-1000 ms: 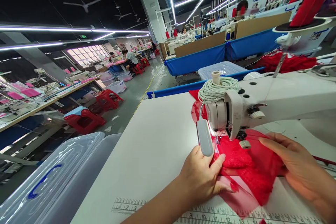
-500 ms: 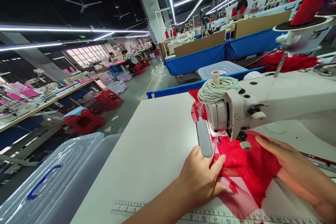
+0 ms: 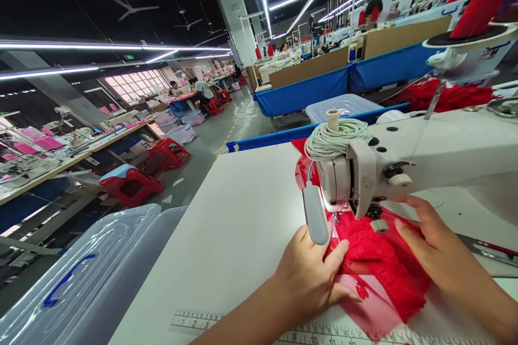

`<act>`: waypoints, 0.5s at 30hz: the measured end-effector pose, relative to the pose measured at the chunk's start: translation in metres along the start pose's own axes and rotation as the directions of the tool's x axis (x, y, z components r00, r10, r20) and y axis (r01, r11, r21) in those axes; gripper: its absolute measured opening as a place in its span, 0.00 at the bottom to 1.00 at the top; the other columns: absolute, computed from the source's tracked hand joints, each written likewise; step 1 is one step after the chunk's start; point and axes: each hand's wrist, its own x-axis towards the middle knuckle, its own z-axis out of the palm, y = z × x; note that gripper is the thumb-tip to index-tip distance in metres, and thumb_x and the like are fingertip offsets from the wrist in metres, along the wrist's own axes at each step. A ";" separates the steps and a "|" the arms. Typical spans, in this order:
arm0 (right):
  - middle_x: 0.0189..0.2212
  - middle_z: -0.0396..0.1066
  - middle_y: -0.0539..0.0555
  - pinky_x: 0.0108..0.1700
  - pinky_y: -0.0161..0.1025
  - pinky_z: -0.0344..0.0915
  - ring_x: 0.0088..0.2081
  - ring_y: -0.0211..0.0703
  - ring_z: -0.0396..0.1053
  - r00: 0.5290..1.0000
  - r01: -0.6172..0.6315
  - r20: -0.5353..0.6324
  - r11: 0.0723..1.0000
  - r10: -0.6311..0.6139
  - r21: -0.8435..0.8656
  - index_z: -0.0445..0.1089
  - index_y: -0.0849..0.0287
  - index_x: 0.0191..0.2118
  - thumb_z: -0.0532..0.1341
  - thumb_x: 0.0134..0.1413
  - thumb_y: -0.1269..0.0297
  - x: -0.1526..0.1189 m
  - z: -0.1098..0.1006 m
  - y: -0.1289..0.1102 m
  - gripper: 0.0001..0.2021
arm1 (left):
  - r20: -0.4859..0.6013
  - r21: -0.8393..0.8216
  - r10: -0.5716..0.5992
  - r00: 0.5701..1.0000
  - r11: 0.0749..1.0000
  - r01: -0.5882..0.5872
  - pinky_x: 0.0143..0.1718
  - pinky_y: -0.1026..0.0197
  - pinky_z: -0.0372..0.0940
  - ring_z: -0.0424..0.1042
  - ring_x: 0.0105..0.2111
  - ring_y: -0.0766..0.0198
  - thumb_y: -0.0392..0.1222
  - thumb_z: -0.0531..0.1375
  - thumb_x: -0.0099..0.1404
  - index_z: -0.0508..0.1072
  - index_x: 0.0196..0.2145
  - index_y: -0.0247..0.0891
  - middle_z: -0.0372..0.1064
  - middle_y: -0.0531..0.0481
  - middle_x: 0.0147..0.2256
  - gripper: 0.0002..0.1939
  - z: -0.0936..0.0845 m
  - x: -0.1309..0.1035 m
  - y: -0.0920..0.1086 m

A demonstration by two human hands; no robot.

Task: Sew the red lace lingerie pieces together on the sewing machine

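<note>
A white sewing machine (image 3: 437,140) reaches in from the right, its needle area over red lace fabric (image 3: 376,248). Sheer red material hangs from the fabric's lower edge over the white table. My left hand (image 3: 309,269) lies just left of the needle area, thumb and fingers closed on the fabric's left edge, partly behind a grey lamp (image 3: 315,215). To the right of the fabric is my right hand (image 3: 433,242), thumb and index finger spread apart at its edge; its lower fingers are hidden.
A ruler strip (image 3: 315,333) runs along the front of the white table (image 3: 218,226). Lidded clear bins (image 3: 81,259) stand at the left. Metal scissors or a similar tool (image 3: 491,250) lies at the right. A red thread cone (image 3: 481,2) rises behind the machine.
My right hand has shifted, its index finger now raised toward the machine and apart from the thumb. The red fabric's right part has bunched differently. My left hand has hardly moved.
</note>
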 end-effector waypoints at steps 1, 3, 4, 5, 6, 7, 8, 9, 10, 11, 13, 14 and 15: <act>0.22 0.70 0.49 0.16 0.37 0.61 0.16 0.44 0.67 0.987 0.158 0.008 0.954 -0.161 -0.256 0.68 0.52 0.51 0.52 0.57 0.64 0.001 -0.001 0.005 0.17 | 0.002 0.001 -0.001 1.000 1.000 0.001 0.41 0.51 0.66 0.72 0.40 0.53 0.65 0.31 0.71 0.72 0.51 0.34 0.72 0.35 0.46 0.41 0.000 0.000 0.000; 0.26 0.72 0.53 0.14 0.38 0.54 0.15 0.42 0.64 0.904 0.376 0.056 0.726 -0.424 -0.576 0.68 0.54 0.50 0.48 0.55 0.72 0.002 -0.003 0.009 0.20 | 0.017 0.004 0.002 1.000 1.000 -0.002 0.41 0.50 0.66 0.72 0.40 0.52 0.65 0.31 0.71 0.72 0.51 0.34 0.71 0.35 0.47 0.41 0.000 0.000 0.000; 0.30 0.73 0.57 0.16 0.40 0.55 0.18 0.44 0.66 0.840 0.449 0.073 0.613 -0.538 -0.650 0.68 0.56 0.49 0.47 0.55 0.74 0.001 -0.003 0.009 0.20 | 0.024 0.005 0.003 1.000 1.000 -0.003 0.41 0.50 0.66 0.71 0.41 0.52 0.66 0.32 0.70 0.72 0.51 0.34 0.71 0.35 0.47 0.41 0.000 0.000 -0.001; 0.35 0.74 0.60 0.19 0.42 0.59 0.22 0.46 0.69 0.765 0.515 0.086 0.526 -0.638 -0.677 0.68 0.58 0.47 0.48 0.54 0.76 0.001 -0.003 0.006 0.19 | 0.029 0.007 0.005 1.000 1.000 -0.006 0.42 0.50 0.66 0.71 0.41 0.52 0.66 0.32 0.70 0.71 0.51 0.34 0.71 0.35 0.47 0.41 0.000 0.000 -0.001; 0.38 0.74 0.62 0.24 0.44 0.63 0.27 0.49 0.71 0.687 0.587 0.102 0.466 -0.720 -0.661 0.67 0.59 0.47 0.48 0.55 0.77 -0.001 -0.001 0.002 0.17 | 0.029 0.007 0.005 1.000 1.000 -0.005 0.42 0.50 0.66 0.71 0.41 0.52 0.66 0.32 0.70 0.71 0.51 0.34 0.71 0.35 0.47 0.41 0.000 0.000 -0.001; 0.39 0.74 0.62 0.31 0.47 0.66 0.33 0.51 0.72 0.610 0.670 0.129 0.423 -0.782 -0.610 0.66 0.60 0.47 0.49 0.56 0.78 -0.003 0.001 -0.002 0.16 | 0.025 0.006 0.002 1.000 1.000 -0.002 0.42 0.50 0.65 0.71 0.41 0.52 0.66 0.31 0.70 0.71 0.51 0.34 0.71 0.35 0.47 0.42 -0.001 0.001 0.000; 0.40 0.75 0.60 0.37 0.47 0.67 0.37 0.50 0.72 0.540 0.757 0.166 0.389 -0.825 -0.525 0.66 0.60 0.47 0.49 0.56 0.79 -0.005 0.005 -0.006 0.17 | 0.021 -0.001 0.001 1.000 1.000 -0.001 0.42 0.50 0.65 0.71 0.41 0.52 0.66 0.31 0.70 0.72 0.50 0.34 0.71 0.35 0.47 0.42 -0.002 0.002 0.000; 0.40 0.76 0.57 0.42 0.46 0.67 0.40 0.48 0.72 0.483 0.825 0.198 0.368 -0.853 -0.428 0.66 0.59 0.48 0.50 0.55 0.81 -0.008 0.009 -0.008 0.18 | 0.016 -0.012 0.000 1.000 1.000 0.001 0.42 0.50 0.66 0.71 0.40 0.53 0.66 0.30 0.70 0.72 0.48 0.34 0.71 0.34 0.47 0.42 -0.002 0.003 0.000; 0.40 0.76 0.54 0.45 0.44 0.66 0.41 0.46 0.71 0.446 0.868 0.222 0.358 -0.867 -0.345 0.67 0.59 0.48 0.49 0.54 0.82 -0.010 0.013 -0.010 0.19 | 0.019 -0.024 0.001 1.000 1.000 -0.001 0.41 0.51 0.66 0.71 0.39 0.53 0.66 0.30 0.70 0.73 0.46 0.34 0.71 0.34 0.47 0.42 -0.003 0.003 0.000; 0.40 0.77 0.53 0.46 0.42 0.66 0.42 0.44 0.71 0.430 0.886 0.237 0.356 -0.871 -0.297 0.68 0.58 0.47 0.49 0.52 0.82 -0.012 0.017 -0.010 0.21 | 0.027 -0.032 0.002 1.000 0.999 -0.002 0.40 0.51 0.66 0.71 0.38 0.54 0.66 0.30 0.70 0.73 0.45 0.33 0.71 0.34 0.47 0.42 -0.003 0.004 0.000; 0.40 0.77 0.51 0.41 0.40 0.66 0.40 0.43 0.70 0.452 0.874 0.242 0.372 -0.859 -0.312 0.70 0.58 0.45 0.49 0.47 0.83 -0.014 0.023 -0.009 0.23 | 0.050 -0.031 0.012 0.999 0.999 -0.010 0.40 0.51 0.66 0.71 0.38 0.53 0.66 0.30 0.70 0.73 0.47 0.33 0.70 0.33 0.48 0.43 -0.003 0.004 0.001; 0.38 0.78 0.50 0.38 0.40 0.66 0.37 0.43 0.69 0.469 0.860 0.238 0.377 -0.851 -0.344 0.70 0.58 0.43 0.49 0.44 0.83 -0.015 0.024 -0.007 0.23 | 0.055 -0.022 0.016 0.998 1.000 -0.015 0.40 0.51 0.66 0.71 0.39 0.53 0.66 0.30 0.70 0.72 0.49 0.32 0.70 0.32 0.49 0.43 -0.002 0.003 0.001; 0.37 0.78 0.50 0.36 0.40 0.65 0.36 0.43 0.69 0.479 0.849 0.241 0.376 -0.844 -0.371 0.71 0.59 0.42 0.50 0.42 0.83 -0.015 0.025 -0.006 0.23 | 0.051 -0.012 0.020 0.998 1.000 -0.020 0.39 0.51 0.66 0.72 0.40 0.52 0.66 0.31 0.70 0.71 0.52 0.32 0.70 0.32 0.49 0.43 -0.002 0.002 0.001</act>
